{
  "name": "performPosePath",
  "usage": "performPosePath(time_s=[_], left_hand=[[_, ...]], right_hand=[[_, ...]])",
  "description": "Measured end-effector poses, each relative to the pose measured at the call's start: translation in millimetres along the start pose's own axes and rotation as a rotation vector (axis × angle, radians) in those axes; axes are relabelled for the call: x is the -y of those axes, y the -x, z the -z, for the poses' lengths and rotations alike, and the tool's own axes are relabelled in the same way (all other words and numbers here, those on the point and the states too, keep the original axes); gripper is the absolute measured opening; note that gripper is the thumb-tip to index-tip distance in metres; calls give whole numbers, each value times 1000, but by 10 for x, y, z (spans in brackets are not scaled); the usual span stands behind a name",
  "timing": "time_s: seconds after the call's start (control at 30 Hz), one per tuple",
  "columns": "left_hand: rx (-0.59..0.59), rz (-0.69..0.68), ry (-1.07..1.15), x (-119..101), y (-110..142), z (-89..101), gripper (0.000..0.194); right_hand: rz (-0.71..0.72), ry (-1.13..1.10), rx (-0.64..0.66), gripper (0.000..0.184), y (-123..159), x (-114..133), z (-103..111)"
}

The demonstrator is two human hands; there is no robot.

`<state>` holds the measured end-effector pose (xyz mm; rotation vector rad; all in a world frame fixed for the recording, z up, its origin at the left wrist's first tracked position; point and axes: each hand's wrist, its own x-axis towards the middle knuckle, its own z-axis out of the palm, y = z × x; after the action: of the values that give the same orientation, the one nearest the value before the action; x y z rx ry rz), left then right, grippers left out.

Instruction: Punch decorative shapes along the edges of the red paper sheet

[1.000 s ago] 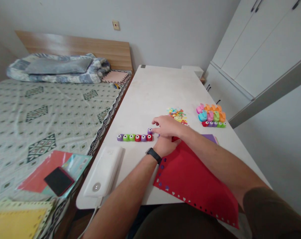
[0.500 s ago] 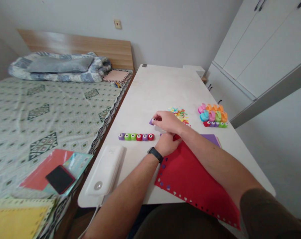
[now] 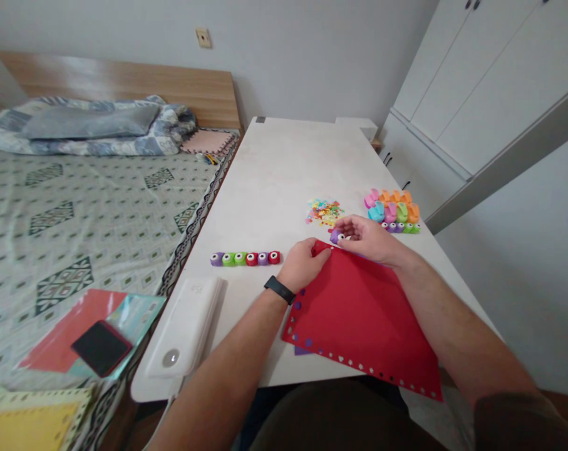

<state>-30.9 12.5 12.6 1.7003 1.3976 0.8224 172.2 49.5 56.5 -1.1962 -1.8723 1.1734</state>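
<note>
Right hand (image 3: 371,240) pinched small purple craft punch (image 3: 335,237) narrowly in fingertips, punch just above top edge of red paper sheet (image 3: 359,319), long axis roughly level. Left hand (image 3: 302,266) curled on sheet's corner, near punch, grip unclear. Row of punches (image 3: 245,258) lay left on white table (image 3: 284,169).

The purple craft punch (image 3: 335,236) is mostly hidden by the right hand's fingers (image 3: 356,228), so its pattern can't be read. A purple sheet (image 3: 302,351) under the red sheet (image 3: 359,319) shows only as a sliver. The paper cut-outs (image 3: 324,212) and the faces of the punch row (image 3: 243,259) are too small to make out the shapes; the yellow pad (image 3: 30,426), left forearm (image 3: 218,369) and right sleeve (image 3: 523,423) are cut off by the bottom edge.
</note>
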Motion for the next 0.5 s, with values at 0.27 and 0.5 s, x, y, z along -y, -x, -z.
performPosePath(time_s=[0.27, 0.5], left_hand=[[-16, -4, 68, -2, 6, 12, 31], [-15, 6, 56, 1, 4, 8, 30]], right_hand=[[-53, 56, 55, 45, 81, -217, 91], [-29, 61, -1, 44, 108, -325, 39]])
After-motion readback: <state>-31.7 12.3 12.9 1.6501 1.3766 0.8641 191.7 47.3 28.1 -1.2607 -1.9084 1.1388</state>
